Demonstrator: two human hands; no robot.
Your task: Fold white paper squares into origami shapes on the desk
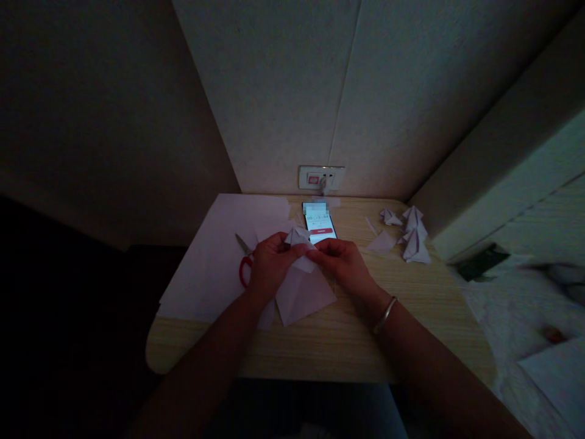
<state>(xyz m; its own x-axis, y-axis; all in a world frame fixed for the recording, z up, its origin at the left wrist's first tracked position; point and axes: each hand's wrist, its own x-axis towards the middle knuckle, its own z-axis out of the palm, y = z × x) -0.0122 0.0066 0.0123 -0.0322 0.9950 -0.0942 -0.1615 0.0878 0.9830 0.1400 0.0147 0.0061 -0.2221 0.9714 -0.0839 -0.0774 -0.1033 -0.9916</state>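
Between my two hands is a small piece of folded white paper, held above the middle of the table. My left hand pinches it from the left, thumb in front. The fingers of my right hand close on its right lower edge. Beneath the hands lies a loose square of white paper. Scissors with red handles rest just left of my left hand, blades pointing away and partly hidden by it. A lit phone lies right behind the folded paper.
A stack of white paper sheets covers the left of the wooden table. Several folded paper shapes sit at the back right beside a paper scrap. A wall socket with a plug is behind the phone.
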